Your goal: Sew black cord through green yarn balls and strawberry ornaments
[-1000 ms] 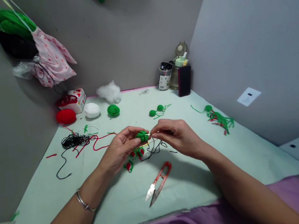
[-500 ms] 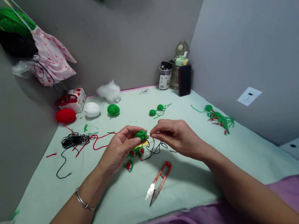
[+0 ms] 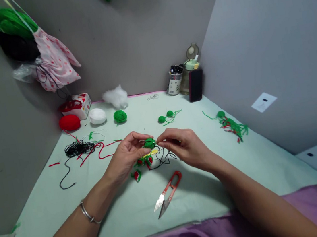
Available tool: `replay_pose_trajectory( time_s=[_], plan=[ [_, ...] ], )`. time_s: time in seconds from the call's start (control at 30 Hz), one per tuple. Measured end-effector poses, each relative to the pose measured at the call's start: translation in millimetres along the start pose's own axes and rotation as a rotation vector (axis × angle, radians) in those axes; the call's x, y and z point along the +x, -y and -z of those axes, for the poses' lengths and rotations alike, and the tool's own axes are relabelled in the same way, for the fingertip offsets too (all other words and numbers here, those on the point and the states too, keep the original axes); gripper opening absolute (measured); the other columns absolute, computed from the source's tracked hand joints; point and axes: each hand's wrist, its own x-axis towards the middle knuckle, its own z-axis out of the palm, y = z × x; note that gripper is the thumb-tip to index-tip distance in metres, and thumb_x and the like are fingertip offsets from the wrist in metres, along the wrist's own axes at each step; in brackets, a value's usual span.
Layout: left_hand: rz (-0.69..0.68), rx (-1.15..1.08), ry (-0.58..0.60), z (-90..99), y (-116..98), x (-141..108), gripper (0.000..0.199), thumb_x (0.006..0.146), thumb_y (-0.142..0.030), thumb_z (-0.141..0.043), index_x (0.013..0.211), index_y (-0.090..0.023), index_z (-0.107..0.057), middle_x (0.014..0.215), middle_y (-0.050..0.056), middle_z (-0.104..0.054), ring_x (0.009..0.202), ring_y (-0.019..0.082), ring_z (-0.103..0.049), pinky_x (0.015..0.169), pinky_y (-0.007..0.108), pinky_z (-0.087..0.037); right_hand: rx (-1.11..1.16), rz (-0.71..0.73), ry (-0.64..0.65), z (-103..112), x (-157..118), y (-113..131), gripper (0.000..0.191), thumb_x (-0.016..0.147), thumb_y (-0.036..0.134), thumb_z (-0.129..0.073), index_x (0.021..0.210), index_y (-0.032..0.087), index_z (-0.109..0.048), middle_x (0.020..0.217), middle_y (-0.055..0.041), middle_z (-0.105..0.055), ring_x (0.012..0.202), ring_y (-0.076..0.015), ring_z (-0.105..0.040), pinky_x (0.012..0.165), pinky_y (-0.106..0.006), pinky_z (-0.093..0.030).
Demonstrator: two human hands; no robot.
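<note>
Between its thumb and fingers, my left hand (image 3: 126,154) holds a small green crocheted piece (image 3: 150,143). My right hand (image 3: 183,144) is pinched at the right side of that piece, on a thin light needle-like tool whose tip end is hidden. Black yarn (image 3: 163,158) trails below the fingers onto the table. Under my hands lie a yellow item (image 3: 154,152) and small red and green crocheted pieces (image 3: 148,160), with another one (image 3: 137,175) nearer to me. Red-handled thread snips (image 3: 173,185) rest in front, blades pointing toward me.
A black yarn tangle (image 3: 78,148) and red strands lie left. Behind are red (image 3: 69,122), white (image 3: 97,116) and green (image 3: 120,116) yarn balls, stuffing (image 3: 116,97), a pen can (image 3: 175,81) and a phone (image 3: 196,85). Green scraps (image 3: 234,127) lie right.
My right hand has moved slightly left, closer to the green piece, and less of the thin tool shows between my hands. The black yarn below has shifted a little.
</note>
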Motion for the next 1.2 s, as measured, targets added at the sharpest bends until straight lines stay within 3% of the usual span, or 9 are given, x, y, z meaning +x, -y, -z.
replay_pose_trajectory(
  time_s=[0.23,0.6,1.03,1.2],
  plan=[
    [-0.067,0.002,0.005,-1.4,-1.8,-0.5,0.024,0.072,-0.013,-0.081,0.092,-0.021,-0.070,0.105,0.003,-0.068,0.100,0.016,-0.061,0.090,0.031,-0.047,0.134,-0.063,-0.005,-4.9,3.0,-3.6,0.013,0.093,0.025,-0.063,0.085,0.017,-0.068,0.071,-0.0003,-0.064,0.063,-0.0105,-0.049,0.058,-0.023,-0.039],
    [-0.092,0.017,0.104,-0.7,-1.1,-2.9,0.023,0.074,-0.013,-0.082,0.091,-0.021,-0.069,0.105,0.003,-0.069,0.096,0.016,-0.064,0.085,0.031,-0.049,0.316,-0.051,0.076,4.1,5.6,-13.4,0.023,0.090,0.037,-0.069,0.081,0.016,-0.074,0.076,-0.0019,-0.066,0.064,-0.0101,-0.053,0.061,-0.025,-0.043],
    [-0.025,0.005,0.259,-2.1,3.5,-5.2,0.017,0.079,-0.014,-0.078,0.092,-0.020,-0.068,0.107,0.004,-0.071,0.092,0.015,-0.065,0.075,0.027,-0.050,0.607,-0.106,0.341,16.7,8.6,-28.3,0.016,0.084,0.030,-0.076,0.078,0.015,-0.076,0.070,0.0005,-0.062,0.063,-0.0090,-0.051,0.062,-0.025,-0.044],
    [-0.072,0.018,0.188,-3.4,5.7,-4.2,0.019,0.078,-0.014,-0.079,0.092,-0.020,-0.069,0.106,0.003,-0.072,0.097,0.015,-0.065,0.081,0.027,-0.050,0.601,-0.180,0.244,10.9,9.4,-27.0,0.019,0.082,0.032,-0.077,0.076,0.014,-0.073,0.069,0.0006,-0.063,0.062,-0.0087,-0.050,0.062,-0.025,-0.043]
  ],
)
